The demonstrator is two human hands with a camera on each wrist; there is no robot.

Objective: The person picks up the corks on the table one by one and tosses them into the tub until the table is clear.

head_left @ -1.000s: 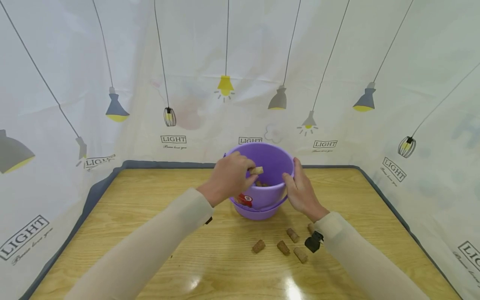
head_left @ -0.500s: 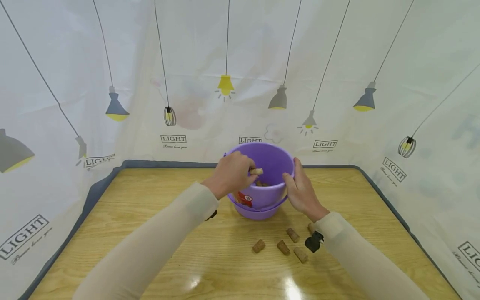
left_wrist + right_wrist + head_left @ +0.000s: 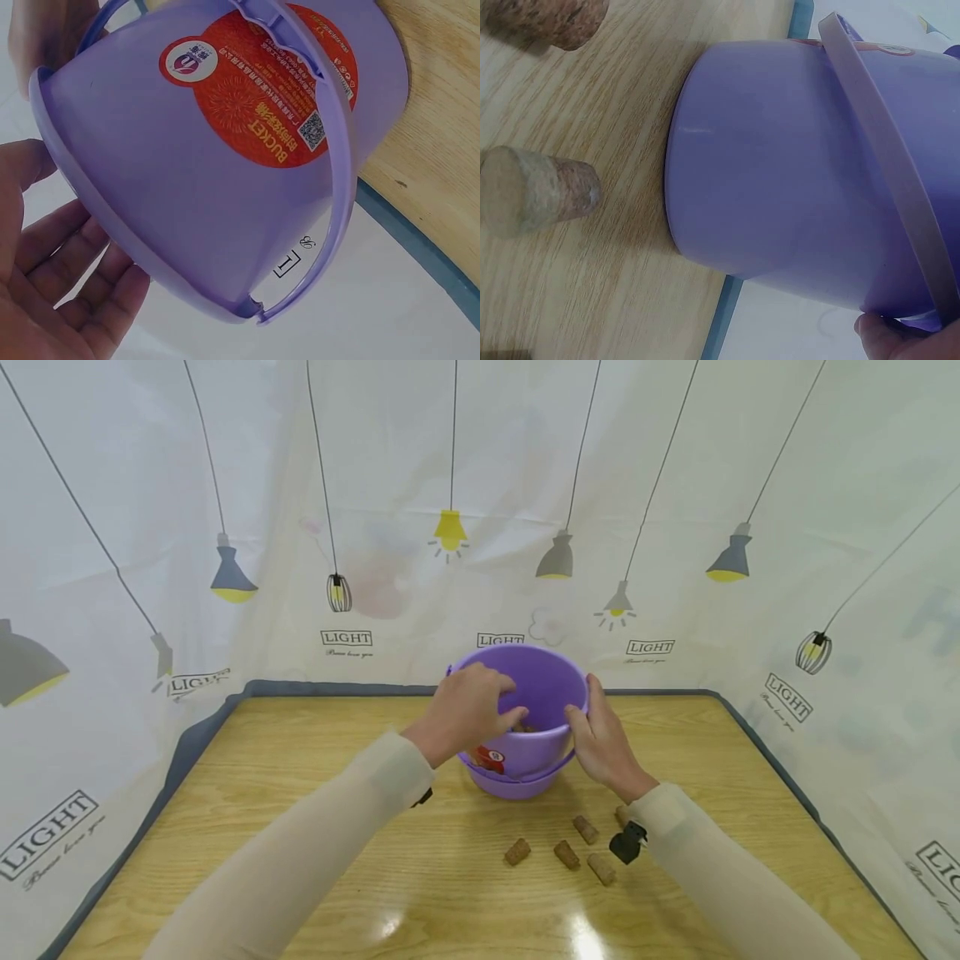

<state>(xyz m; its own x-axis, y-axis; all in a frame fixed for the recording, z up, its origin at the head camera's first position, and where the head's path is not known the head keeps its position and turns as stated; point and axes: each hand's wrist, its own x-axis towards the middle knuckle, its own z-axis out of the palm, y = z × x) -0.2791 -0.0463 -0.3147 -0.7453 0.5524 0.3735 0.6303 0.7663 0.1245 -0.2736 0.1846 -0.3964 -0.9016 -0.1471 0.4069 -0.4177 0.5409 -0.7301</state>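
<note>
A purple bucket [image 3: 534, 755] with a red label [image 3: 247, 97] stands on the table, its mouth leaning toward me. My right hand [image 3: 602, 742] grips the rim on the right side, thumb over the edge. Over the mouth's left part is my left hand [image 3: 467, 708], thumb and fingers spread apart, holding nothing. In the left wrist view those fingers [image 3: 97, 277] extend at and past the rim. Several corks [image 3: 526, 727] lie at the bottom of the bucket, partly hidden by its front wall and my left hand.
Several loose corks, among them a dark one [image 3: 517, 852] and a paler one [image 3: 601, 869], lie on the wooden table [image 3: 315, 868] in front of the bucket. The bucket's handle [image 3: 900, 165] hangs down its near side. A lamp-printed cloth [image 3: 405, 602] surrounds the table.
My left hand held a cork between thumb and fingers over the bucket; now the fingers have parted and the cork is out of them. My right hand keeps its grip on the rim.
</note>
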